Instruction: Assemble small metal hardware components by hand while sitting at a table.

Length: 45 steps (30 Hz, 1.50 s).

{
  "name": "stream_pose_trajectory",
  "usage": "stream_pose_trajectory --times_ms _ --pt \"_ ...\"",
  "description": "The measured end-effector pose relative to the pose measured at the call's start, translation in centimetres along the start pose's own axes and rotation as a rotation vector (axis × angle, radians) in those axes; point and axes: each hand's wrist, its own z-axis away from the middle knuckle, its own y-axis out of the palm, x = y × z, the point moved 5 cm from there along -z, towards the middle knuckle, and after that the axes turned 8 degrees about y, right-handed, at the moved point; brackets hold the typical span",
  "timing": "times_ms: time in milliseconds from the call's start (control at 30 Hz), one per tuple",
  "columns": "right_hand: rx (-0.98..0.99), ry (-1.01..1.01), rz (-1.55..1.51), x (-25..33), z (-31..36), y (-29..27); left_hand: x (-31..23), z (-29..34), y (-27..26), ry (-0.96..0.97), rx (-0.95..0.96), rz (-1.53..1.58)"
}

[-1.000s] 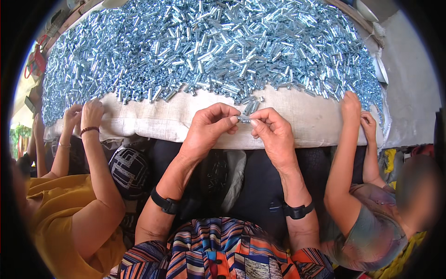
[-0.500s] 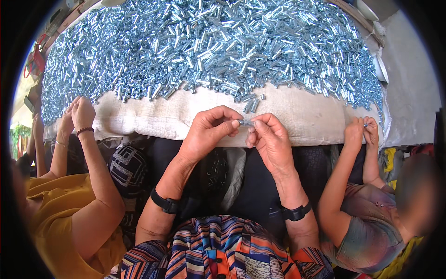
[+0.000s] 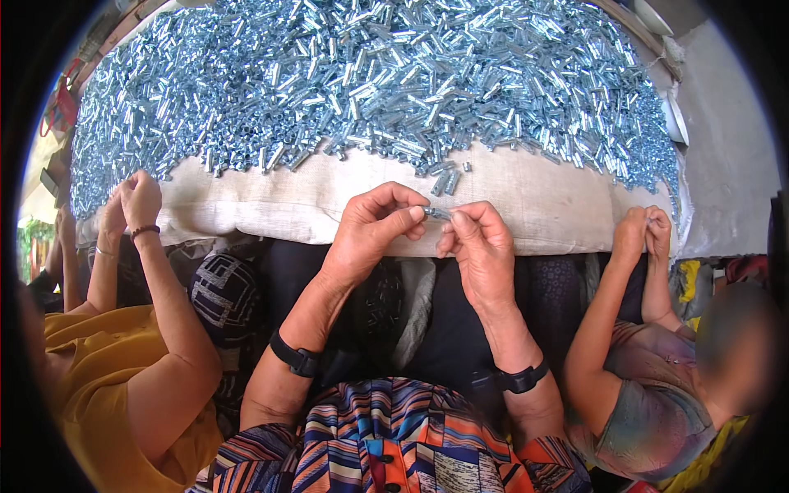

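Note:
My left hand point(image 3: 371, 234) pinches one end of a small shiny metal sleeve point(image 3: 436, 213) between thumb and forefinger. At its other end, the thumb and fingertips of my right hand point(image 3: 483, 259) are closed on the same piece, so it spans the short gap between both hands. Whether it is a single part or two joined ones, I cannot make out. Just beyond my fingertips, a few loose metal sleeves point(image 3: 445, 180) lie on the pale cloth point(image 3: 362, 172) at the edge of a wide heap of bluish metal sleeves point(image 3: 394, 82).
On my left sits a person in a mustard top point(image 3: 123, 370), hands raised at the heap's edge. To my right, another person in a patterned shirt point(image 3: 649, 411) holds both hands together over the cloth. A patterned dark cushion-like bundle point(image 3: 223, 292) is below the table edge.
The metal sleeve between my fingers has tilted slightly, and more of it shows. My hands stay nearly in place. The left-hand person's hands have shifted slightly.

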Motion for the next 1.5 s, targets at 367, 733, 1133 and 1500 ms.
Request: stream_pose_trajectory --times_ms 367,733,1133,1500 --pt "-0.005 -0.050 0.039 -0.2 0.0 0.1 0.0 0.3 0.2 -0.001 0.019 -0.175" --pt "-0.111 -0.515 1.108 0.7 -1.2 3.1 -1.0 -0.4 0.4 0.357 0.005 -1.197" --pt "0.156 -0.238 0.968 1.4 0.2 3.8 -1.5 -3.2 0.0 0.437 0.017 -1.306" --pt "-0.349 -0.475 1.526 4.3 -6.2 1.5 0.1 -4.9 0.2 0.397 -0.095 -1.415"
